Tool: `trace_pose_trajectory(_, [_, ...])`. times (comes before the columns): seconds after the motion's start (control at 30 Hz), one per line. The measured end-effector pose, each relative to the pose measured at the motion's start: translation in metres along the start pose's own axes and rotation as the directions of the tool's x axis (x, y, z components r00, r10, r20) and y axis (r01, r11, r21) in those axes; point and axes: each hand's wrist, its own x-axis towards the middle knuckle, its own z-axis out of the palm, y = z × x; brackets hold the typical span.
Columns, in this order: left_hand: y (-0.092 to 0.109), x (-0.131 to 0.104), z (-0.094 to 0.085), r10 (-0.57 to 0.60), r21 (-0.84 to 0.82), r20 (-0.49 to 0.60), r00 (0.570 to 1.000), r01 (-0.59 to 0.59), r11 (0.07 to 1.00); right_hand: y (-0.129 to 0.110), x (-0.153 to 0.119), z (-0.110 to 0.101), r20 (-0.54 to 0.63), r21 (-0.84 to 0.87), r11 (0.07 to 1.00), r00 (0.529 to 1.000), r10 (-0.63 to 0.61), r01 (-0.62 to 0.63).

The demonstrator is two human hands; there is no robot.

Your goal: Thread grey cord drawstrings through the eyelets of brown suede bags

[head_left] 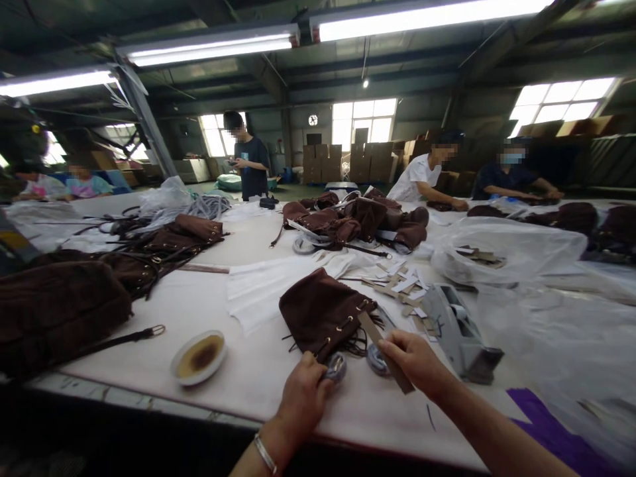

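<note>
A dark brown fringed bag [318,311] with metal eyelets along its edge lies on the table in front of me. My left hand [304,392] is closed at the bag's near edge, fingertips partly hidden. Between the thumb and fingers of my right hand [410,358] is a flat grey-brown cardboard strip [371,331], held slanting beside the bag's eyelet edge. One plastic-wrapped coil [336,366] sits against my left hand. A second wrapped coil [376,361] lies partly behind the strip.
Right of the bag stands a grey tape dispenser [460,331], with loose cardboard strips [405,288] behind it. A shallow bowl [199,358] with brown residue is at left. Brown bags pile up at the back [358,218] and left [64,305]. Co-workers [422,175] stand across the table.
</note>
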Motion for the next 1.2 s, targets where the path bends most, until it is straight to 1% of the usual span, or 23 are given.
trace_pose_trajectory(0.1, [0.009, 0.016, -0.018, -0.149, -0.192, 0.037, 0.988, 0.153, 0.969, 0.0, -0.023, 0.02, 0.063, 0.081, 0.996, 0.998, 0.02, -0.025])
trace_pose_trajectory(0.17, [0.009, 0.026, -0.028, -0.254, -0.356, 0.099, 0.962, 0.273, 0.894, -0.001, -0.032, 0.03, 0.079, 0.097, 0.995, 0.997, 0.005, -0.013])
trace_pose_trajectory(0.23, [0.007, 0.033, -0.034, -0.322, -0.538, 0.206, 0.924, 0.382, 0.752, -0.003, -0.036, 0.038, 0.078, 0.108, 0.994, 0.997, -0.013, 0.004])
trace_pose_trajectory(0.3, [0.004, 0.038, -0.038, -0.344, -0.67, 0.314, 0.885, 0.463, 0.581, -0.006, -0.037, 0.044, 0.094, 0.127, 0.992, 0.995, -0.03, 0.017])
trace_pose_trajectory(0.37, [0.001, 0.04, -0.039, -0.358, -0.73, 0.385, 0.851, 0.518, 0.446, -0.009, -0.036, 0.05, 0.147, 0.184, 0.983, 0.989, -0.006, -0.021])
trace_pose_trajectory(0.43, [-0.001, 0.041, -0.039, -0.38, -0.756, 0.422, 0.823, 0.551, 0.354, -0.012, -0.034, 0.054, 0.189, 0.256, 0.963, 0.981, 0.037, -0.086])
trace_pose_trajectory(0.47, [-0.002, 0.042, -0.04, -0.387, -0.766, 0.433, 0.814, 0.559, 0.317, -0.015, -0.033, 0.055, 0.191, 0.283, 0.953, 0.98, 0.052, -0.106])
trace_pose_trajectory(0.53, [-0.003, 0.042, -0.04, -0.384, -0.787, 0.453, 0.805, 0.563, 0.252, -0.02, -0.03, 0.057, 0.151, 0.295, 0.95, 0.987, 0.055, -0.098])
trace_pose_trajectory(0.63, [-0.005, 0.044, -0.042, -0.378, -0.806, 0.474, 0.795, 0.565, 0.178, -0.028, -0.026, 0.059, 0.09, 0.25, 0.966, 0.995, 0.048, -0.069])
trace_pose_trajectory(0.7, [-0.005, 0.044, -0.042, -0.375, -0.813, 0.477, 0.795, 0.562, 0.155, -0.031, -0.023, 0.062, 0.075, 0.232, 0.969, 0.995, 0.069, -0.084])
trace_pose_trajectory(0.77, [-0.005, 0.044, -0.042, -0.368, -0.819, 0.474, 0.8, 0.554, 0.151, -0.033, -0.019, 0.066, 0.085, 0.243, 0.961, 0.99, 0.113, -0.13])
trace_pose_trajectory(0.87, [-0.003, 0.042, -0.041, -0.354, -0.823, 0.456, 0.816, 0.538, 0.181, -0.035, -0.014, 0.07, 0.128, 0.268, 0.943, 0.977, 0.169, -0.199])
trace_pose_trajectory(1.03, [0.0, 0.037, -0.038, -0.368, -0.814, 0.412, 0.834, 0.518, 0.262, -0.039, -0.012, 0.069, 0.211, 0.353, 0.914, 0.969, 0.131, -0.201])
trace_pose_trajectory(1.2, [0.001, 0.035, -0.038, -0.341, -0.81, 0.4, 0.851, 0.502, 0.302, -0.037, -0.013, 0.067, 0.296, 0.511, 0.823, 0.95, 0.104, -0.249])
